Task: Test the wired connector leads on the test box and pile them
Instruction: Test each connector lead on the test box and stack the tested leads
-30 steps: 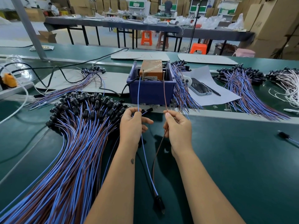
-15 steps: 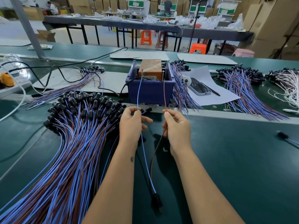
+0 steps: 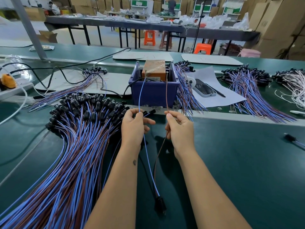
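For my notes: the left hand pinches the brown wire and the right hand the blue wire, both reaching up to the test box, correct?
Swapped. In the head view the left hand pinches the blue wire and the right hand the brown wire; both do reach the test box.

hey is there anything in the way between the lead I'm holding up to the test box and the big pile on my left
Nothing visible. The left hand pinches the blue wire, the right hand the brown wire. The big pile lies right beside the left hand, with only bare green table under the lead.
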Action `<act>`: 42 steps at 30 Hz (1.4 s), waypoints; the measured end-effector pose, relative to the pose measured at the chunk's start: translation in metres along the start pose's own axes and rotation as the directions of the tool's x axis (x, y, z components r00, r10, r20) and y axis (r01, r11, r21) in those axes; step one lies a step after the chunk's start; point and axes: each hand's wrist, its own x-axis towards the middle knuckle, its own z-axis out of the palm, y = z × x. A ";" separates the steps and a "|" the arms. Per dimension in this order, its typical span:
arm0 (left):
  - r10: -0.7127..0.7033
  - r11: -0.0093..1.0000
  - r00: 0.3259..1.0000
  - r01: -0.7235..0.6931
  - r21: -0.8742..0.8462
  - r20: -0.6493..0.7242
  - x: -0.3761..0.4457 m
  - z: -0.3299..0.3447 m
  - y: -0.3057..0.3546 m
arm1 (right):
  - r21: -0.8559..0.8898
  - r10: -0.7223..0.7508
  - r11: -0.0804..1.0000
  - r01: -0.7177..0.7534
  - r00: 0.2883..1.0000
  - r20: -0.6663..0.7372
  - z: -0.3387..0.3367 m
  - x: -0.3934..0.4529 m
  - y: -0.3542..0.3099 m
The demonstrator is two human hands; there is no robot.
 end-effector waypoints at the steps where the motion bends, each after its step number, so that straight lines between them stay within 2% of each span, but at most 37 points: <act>1: 0.004 1.000 1.000 -0.004 0.005 -0.001 0.000 0.000 0.000 | 0.001 0.002 1.000 -0.002 1.000 -0.001 0.000 0.000 0.000; 10: 0.023 1.000 0.999 -0.023 -0.011 -0.044 0.001 0.001 -0.003 | -0.027 0.014 1.000 -0.013 1.000 0.022 -0.001 -0.003 -0.002; 42: 0.025 1.000 0.999 -0.025 0.008 -0.043 0.000 0.001 0.000 | -0.031 0.004 0.999 -0.003 1.000 0.012 0.000 -0.003 -0.003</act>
